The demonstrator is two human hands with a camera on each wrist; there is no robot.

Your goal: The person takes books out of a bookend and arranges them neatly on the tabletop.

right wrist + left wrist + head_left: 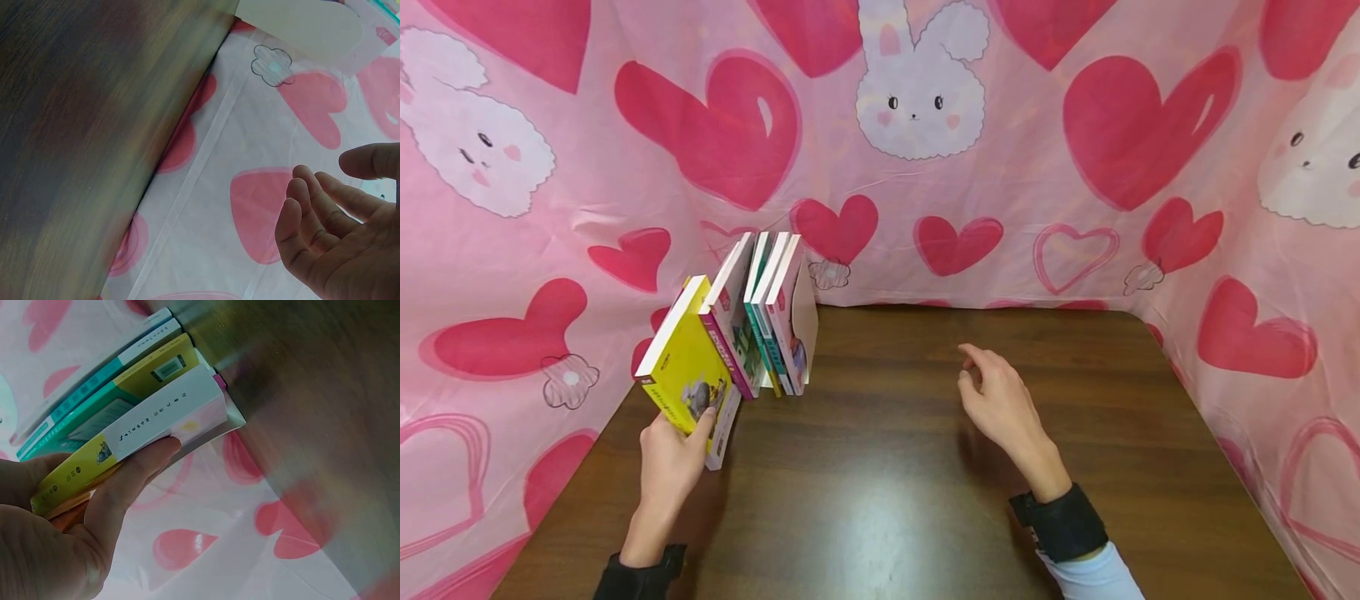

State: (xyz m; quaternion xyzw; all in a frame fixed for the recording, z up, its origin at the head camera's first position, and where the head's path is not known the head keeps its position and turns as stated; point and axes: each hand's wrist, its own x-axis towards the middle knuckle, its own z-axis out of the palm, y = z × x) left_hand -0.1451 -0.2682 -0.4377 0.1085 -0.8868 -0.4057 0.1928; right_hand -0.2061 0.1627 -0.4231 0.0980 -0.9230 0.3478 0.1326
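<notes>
My left hand [672,458] grips a yellow book [688,375] by its spine side, thumb on the front cover. This book stands tilted at the left end of a row. In the left wrist view its yellow and white spine [134,434] shows between thumb and fingers. Just right of it leans a book with a purple spine [727,354], then teal-spined books [763,333] and a pinkish-white book [787,325]. My right hand [1003,400] hovers over the table on the right, fingers loosely bent, holding nothing; the right wrist view shows its palm [350,250] bare.
A cream bookend-like panel [806,321] stands at the right end of the row. The brown wooden table [887,467] spreads in front. Pink cloth with hearts and rabbits [917,183] hangs behind and along both sides.
</notes>
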